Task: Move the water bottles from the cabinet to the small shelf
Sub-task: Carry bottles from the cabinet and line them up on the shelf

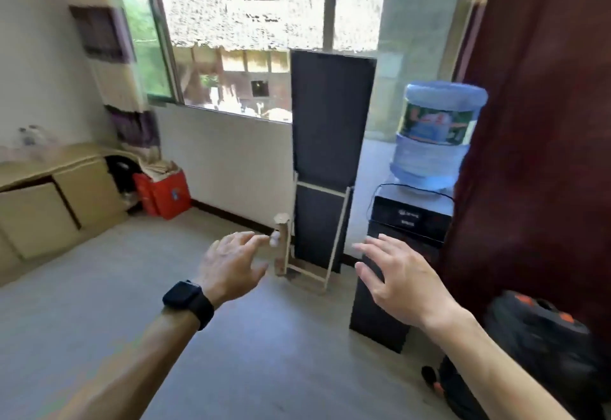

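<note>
Both my hands are stretched out in front of me over the floor, empty, with fingers spread. My left hand (233,262), with a black watch on its wrist, is at the centre. My right hand (396,274) is to its right, in front of the black water dispenser (401,244). A low beige cabinet (49,201) runs along the left wall; blurred clear water bottles (31,137) stand on its top at the far left. The picture is motion-blurred. I cannot tell which object is the small shelf.
A tall black panel on a wooden frame (327,161) leans below the window. A big blue water jug (436,135) sits on the dispenser. A red box (167,193) stands by the cabinet. A dark curtain (545,122) and a black bag (542,353) fill the right.
</note>
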